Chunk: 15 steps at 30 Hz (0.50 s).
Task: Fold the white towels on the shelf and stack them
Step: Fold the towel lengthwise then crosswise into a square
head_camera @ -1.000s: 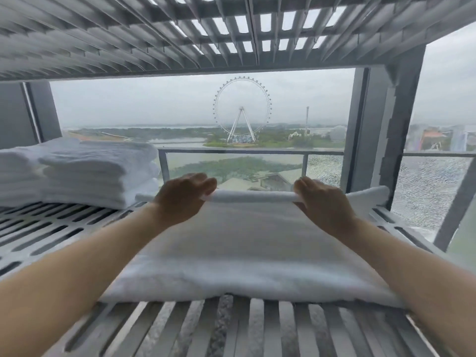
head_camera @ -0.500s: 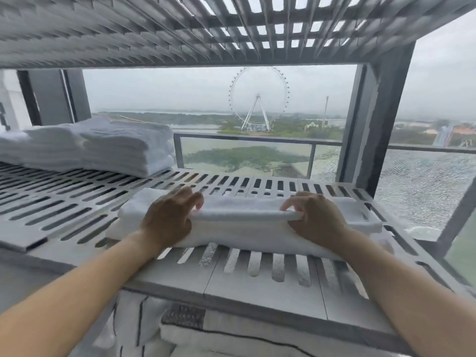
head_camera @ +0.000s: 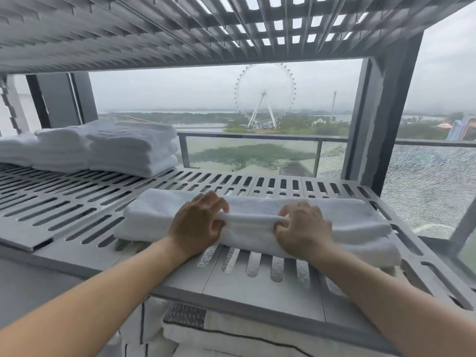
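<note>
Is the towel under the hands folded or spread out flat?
Folded: the towel lies as a long narrow strip, with stacked layers showing along its edge.

A white towel (head_camera: 342, 215) of thick, matt terry cloth with a soft, nubby pile lies folded on a grey shelf (head_camera: 64, 210), whose slotted boards look like smooth, matt painted metal or plastic. At the shelf's back left, stacked towels (head_camera: 128, 148) show the same fluffy cloth. Beneath the shelf sits pale woven fabric (head_camera: 231, 338) with dark piping. Behind the shelf, a glossy glass pane (head_camera: 252, 155) hangs under a dull metal rail (head_camera: 257, 136).
</note>
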{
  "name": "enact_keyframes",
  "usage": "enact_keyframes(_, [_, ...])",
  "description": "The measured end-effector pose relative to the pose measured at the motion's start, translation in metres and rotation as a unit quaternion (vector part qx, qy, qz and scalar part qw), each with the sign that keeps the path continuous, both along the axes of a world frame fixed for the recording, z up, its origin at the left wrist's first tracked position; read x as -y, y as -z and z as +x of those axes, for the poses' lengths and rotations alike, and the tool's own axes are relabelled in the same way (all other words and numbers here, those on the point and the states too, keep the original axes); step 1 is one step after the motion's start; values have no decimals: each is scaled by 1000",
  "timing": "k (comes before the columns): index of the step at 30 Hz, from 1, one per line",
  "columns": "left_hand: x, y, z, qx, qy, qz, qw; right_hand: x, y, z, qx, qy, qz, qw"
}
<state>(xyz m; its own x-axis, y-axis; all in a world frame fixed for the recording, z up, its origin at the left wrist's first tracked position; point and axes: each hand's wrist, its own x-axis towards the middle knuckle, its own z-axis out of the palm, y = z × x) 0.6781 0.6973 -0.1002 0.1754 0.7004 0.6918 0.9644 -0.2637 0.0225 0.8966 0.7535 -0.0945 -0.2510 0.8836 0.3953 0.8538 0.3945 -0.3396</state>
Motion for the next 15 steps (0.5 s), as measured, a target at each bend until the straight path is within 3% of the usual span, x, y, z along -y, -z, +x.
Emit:
enact_keyframes(6, [-50,-13,1,-138,-76,-31,987,-44,-6,13,52,-78,154,984])
enact_keyframes(9, [-67,-12,-2,-112,-77,-49,990,-55,-4,14,63,-104,196,973])
enact_keyframes(12, [-68,-10,-20,-69,-14,-65,995,-55,-3,14,72,-131,196,969])
enact_keyframes(15, [-59,-15,-29,-21,35,-1,999,-52,-4,15,121,-151,219,956])
